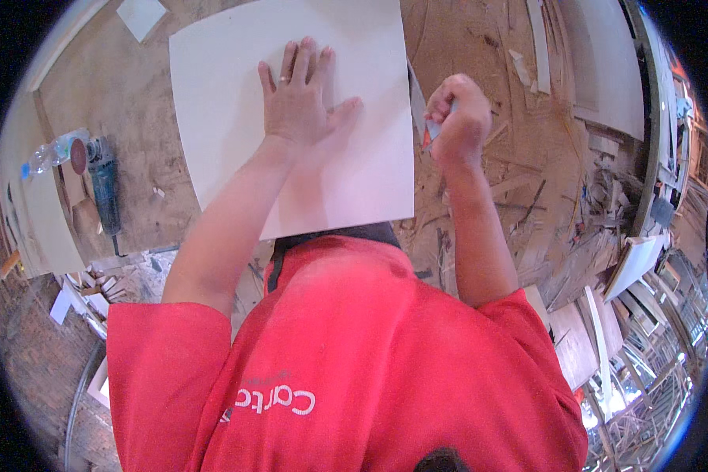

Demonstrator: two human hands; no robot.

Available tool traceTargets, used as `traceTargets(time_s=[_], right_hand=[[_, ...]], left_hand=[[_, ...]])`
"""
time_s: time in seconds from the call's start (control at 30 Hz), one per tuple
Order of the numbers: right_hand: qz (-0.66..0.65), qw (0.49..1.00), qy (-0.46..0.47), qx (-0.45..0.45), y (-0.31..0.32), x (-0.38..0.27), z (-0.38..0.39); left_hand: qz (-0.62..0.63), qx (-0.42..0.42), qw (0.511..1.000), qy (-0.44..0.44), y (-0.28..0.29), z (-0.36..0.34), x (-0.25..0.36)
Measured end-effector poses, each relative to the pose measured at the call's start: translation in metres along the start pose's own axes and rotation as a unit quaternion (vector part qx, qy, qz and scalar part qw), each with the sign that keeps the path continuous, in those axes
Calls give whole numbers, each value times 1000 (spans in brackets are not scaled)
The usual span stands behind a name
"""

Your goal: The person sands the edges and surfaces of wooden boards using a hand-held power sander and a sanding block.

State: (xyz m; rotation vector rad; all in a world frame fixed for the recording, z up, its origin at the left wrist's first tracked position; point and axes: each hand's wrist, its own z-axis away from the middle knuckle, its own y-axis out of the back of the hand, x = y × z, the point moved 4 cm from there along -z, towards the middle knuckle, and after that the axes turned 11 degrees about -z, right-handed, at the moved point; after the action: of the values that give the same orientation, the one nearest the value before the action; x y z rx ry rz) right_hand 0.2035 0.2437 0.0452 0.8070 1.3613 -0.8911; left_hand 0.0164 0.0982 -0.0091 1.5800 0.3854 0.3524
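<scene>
A white board (pixel 212 94) lies in front of me, its near edge by my red shirt. My left hand (pixel 299 106) lies spread flat on it, fingers apart and pointing away from me. Just beyond the board's right edge, my right hand (pixel 462 114) is closed around a small light blue and red tool (pixel 433 126), mostly hidden by my fingers; I cannot tell whether it touches the board.
An angle grinder (pixel 104 185) and a plastic bottle (pixel 49 157) lie on the worktable (pixel 126 86) at the left. Wood scraps (pixel 519 67) litter the right side, with more boards (pixel 629 267) and offcuts beyond. A small white piece (pixel 140 17) lies at the back left.
</scene>
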Motion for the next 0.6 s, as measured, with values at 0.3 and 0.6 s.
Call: traceTargets(time_s=[0.3, 0.6], right_hand=[[-155, 979, -115, 63, 6, -3, 23], [-79, 994, -73, 37, 15, 3, 44]], left_hand=[[-23, -15, 999, 16, -3, 1, -3], [-60, -48, 997, 9, -2, -2, 0]])
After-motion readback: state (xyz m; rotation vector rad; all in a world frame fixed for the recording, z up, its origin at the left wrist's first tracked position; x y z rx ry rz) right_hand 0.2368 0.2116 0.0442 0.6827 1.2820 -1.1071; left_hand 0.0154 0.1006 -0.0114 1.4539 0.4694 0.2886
